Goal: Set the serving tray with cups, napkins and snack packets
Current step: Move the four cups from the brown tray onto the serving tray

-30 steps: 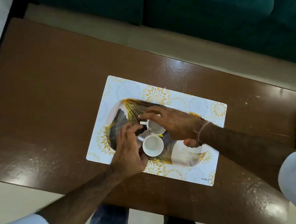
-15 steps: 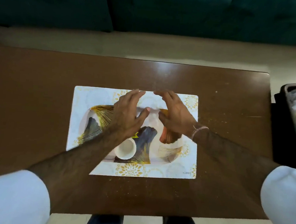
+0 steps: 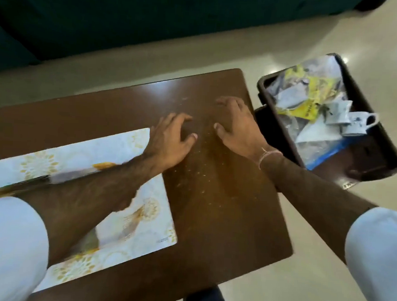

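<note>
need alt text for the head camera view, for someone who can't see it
Both bare hands, left and right, reach open and empty across a brown wooden table toward a dark bin on the floor to the right, holding yellow snack packets, clear wrappers and white cups. A patterned placemat lies under the left forearm.

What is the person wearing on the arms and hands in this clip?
Both hands, left and right, are bare, without gloves or rings visible. Short pale sleeves cover the upper arms only. A thin light thread band circles the right wrist.
</note>
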`<action>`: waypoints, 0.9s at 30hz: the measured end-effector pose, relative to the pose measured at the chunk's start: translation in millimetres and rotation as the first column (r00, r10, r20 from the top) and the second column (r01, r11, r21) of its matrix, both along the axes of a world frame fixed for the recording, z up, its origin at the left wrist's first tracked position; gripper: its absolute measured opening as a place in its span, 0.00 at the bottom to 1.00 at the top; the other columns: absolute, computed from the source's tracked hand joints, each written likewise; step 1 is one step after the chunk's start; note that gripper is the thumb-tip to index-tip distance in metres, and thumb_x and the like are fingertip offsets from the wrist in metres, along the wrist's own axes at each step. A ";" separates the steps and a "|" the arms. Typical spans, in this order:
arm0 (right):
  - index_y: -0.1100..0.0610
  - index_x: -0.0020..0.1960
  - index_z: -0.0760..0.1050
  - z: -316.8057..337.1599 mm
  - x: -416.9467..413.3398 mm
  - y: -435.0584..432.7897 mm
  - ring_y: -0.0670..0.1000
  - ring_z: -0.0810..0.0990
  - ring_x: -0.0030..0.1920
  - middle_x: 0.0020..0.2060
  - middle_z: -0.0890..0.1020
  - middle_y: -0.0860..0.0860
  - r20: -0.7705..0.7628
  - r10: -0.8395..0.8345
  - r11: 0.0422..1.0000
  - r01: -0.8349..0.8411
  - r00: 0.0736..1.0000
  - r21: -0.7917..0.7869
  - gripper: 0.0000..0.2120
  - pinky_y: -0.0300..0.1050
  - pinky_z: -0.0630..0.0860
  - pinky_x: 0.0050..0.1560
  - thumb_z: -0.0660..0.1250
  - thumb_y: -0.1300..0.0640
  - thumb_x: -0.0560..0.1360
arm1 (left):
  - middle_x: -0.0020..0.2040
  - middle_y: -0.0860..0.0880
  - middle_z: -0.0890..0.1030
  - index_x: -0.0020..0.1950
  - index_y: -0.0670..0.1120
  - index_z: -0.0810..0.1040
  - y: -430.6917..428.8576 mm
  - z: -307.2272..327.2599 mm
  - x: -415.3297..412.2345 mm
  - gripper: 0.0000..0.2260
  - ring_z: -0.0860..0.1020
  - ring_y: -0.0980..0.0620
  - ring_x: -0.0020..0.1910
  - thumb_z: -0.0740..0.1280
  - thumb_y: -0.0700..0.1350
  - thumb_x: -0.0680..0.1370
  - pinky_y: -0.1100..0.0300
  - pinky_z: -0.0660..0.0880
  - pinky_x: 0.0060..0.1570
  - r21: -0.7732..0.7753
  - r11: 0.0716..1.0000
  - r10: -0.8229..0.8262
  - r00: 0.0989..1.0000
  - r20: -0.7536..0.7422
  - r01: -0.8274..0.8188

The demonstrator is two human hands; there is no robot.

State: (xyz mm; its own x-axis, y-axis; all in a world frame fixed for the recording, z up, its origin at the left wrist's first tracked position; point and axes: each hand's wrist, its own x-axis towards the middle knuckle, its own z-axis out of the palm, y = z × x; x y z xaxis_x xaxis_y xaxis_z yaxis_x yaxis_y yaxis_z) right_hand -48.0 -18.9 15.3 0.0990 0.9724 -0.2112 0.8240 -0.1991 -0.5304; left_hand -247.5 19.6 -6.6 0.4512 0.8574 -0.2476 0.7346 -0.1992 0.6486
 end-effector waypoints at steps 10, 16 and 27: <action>0.57 0.67 0.71 12.4 170.0 -32.6 0.60 0.73 0.64 0.65 0.73 0.57 0.076 -0.275 0.959 0.268 0.958 0.096 0.23 0.62 0.72 0.62 0.66 0.56 0.72 | 0.61 0.50 0.76 0.64 0.51 0.74 -14.8 -4.3 198.7 0.18 0.71 0.47 0.63 0.67 0.54 0.76 0.45 0.67 0.61 -0.012 0.972 -0.233 0.970 0.065 0.234; 0.55 0.61 0.75 15.4 253.8 -58.2 0.59 0.74 0.61 0.60 0.76 0.55 0.235 -0.508 0.855 0.452 0.829 0.256 0.19 0.55 0.71 0.56 0.66 0.49 0.73 | 0.58 0.48 0.79 0.63 0.48 0.75 -24.1 6.0 303.3 0.19 0.78 0.46 0.56 0.69 0.53 0.75 0.50 0.74 0.56 -0.065 0.957 -0.268 0.950 0.162 0.281; 0.57 0.69 0.67 -16.0 321.3 -104.7 0.59 0.77 0.59 0.64 0.70 0.59 0.093 -0.717 0.697 0.713 0.690 0.080 0.30 0.47 0.76 0.56 0.71 0.45 0.73 | 0.57 0.45 0.82 0.64 0.39 0.76 -30.4 -3.3 429.8 0.35 0.81 0.45 0.52 0.74 0.64 0.69 0.58 0.76 0.40 -0.417 0.896 0.207 0.975 0.085 -0.154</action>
State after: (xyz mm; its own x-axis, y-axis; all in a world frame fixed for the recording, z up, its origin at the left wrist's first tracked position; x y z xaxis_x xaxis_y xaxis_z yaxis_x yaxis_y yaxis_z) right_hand 273.3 -123.7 -0.7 0.7875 0.6039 -0.1227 0.4919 -0.7359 -0.4653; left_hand 182.3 -10.8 -9.9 0.3478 0.7645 -0.5428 0.6410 0.2286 0.7327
